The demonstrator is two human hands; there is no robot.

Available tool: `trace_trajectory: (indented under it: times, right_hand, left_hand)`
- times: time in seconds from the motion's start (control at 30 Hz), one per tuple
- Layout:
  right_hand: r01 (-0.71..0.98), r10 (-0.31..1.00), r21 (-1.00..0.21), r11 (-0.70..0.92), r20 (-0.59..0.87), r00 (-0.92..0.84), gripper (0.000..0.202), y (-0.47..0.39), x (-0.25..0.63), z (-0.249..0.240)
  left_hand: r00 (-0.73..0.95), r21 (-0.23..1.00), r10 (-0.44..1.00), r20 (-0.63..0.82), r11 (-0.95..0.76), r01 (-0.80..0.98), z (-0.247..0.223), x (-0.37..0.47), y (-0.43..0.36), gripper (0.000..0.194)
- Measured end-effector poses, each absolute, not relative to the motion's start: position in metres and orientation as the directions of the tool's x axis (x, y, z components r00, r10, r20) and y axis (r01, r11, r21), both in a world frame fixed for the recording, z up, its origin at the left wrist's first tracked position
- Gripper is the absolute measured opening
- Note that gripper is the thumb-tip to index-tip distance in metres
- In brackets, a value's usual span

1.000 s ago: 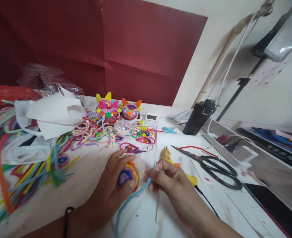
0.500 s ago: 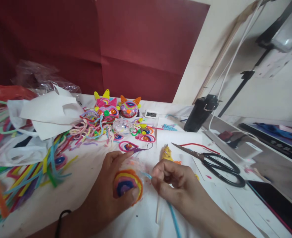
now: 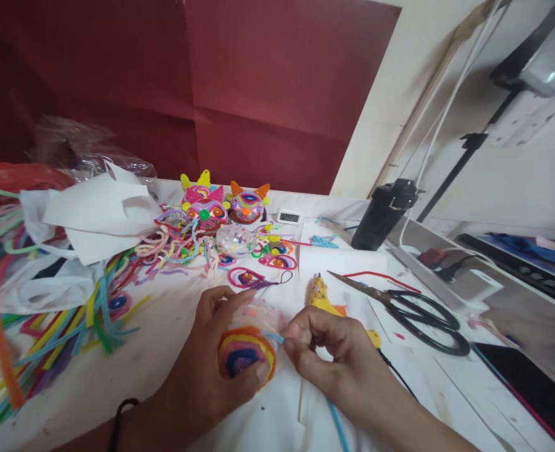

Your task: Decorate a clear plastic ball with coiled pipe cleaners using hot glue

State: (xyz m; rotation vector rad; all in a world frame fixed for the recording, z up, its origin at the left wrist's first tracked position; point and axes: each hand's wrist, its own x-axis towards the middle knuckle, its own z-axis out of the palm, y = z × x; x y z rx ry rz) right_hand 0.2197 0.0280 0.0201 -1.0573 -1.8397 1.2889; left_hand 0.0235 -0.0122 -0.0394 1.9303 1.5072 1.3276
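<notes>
My left hand (image 3: pixel 211 358) is closed around a clear plastic ball (image 3: pixel 253 317) whose near side carries rainbow rings of fuzzy strips in orange, yellow, pink, blue and purple. Its thumb presses on the lower edge of the rings. On the right, my right hand (image 3: pixel 327 351) pinches a light-blue pipe cleaner (image 3: pixel 338 424). The strip's short end meets the ball's right side along the orange rim, and its long tail hangs below the palm. Just beyond the right hand lies a yellow pointed piece (image 3: pixel 322 295).
Black-handled scissors (image 3: pixel 419 314) lie at right, beside a dark phone (image 3: pixel 527 383). A black bottle (image 3: pixel 383 213) stands behind. Finished decorated balls (image 3: pixel 247 204) sit at the back near a small digital clock (image 3: pixel 288 217). Colourful pipe cleaners (image 3: pixel 70 339) and white paper (image 3: pixel 101 213) crowd the left.
The ball has turned slightly in my left hand, showing more of its clear top. My right fingers have brought the blue strip's end closer against the orange rim.
</notes>
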Motion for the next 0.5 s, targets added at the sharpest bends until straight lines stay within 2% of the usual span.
trace_trajectory:
  times: [0.23,0.5]
  right_hand:
    - [0.318,0.873,-0.896,0.310,0.136,-0.469,0.014,0.023,0.217,0.020]
    - [0.392,0.813,-0.764,0.512,0.284,-0.508,0.014,0.013,0.215,0.019]
  left_hand:
    - [-0.033,0.758,0.887,0.461,-0.375,0.534,-0.041,0.022,-0.013,0.064]
    - [-0.005,0.774,0.895,0.447,-0.384,0.503,-0.035,0.022,-0.020,0.041]
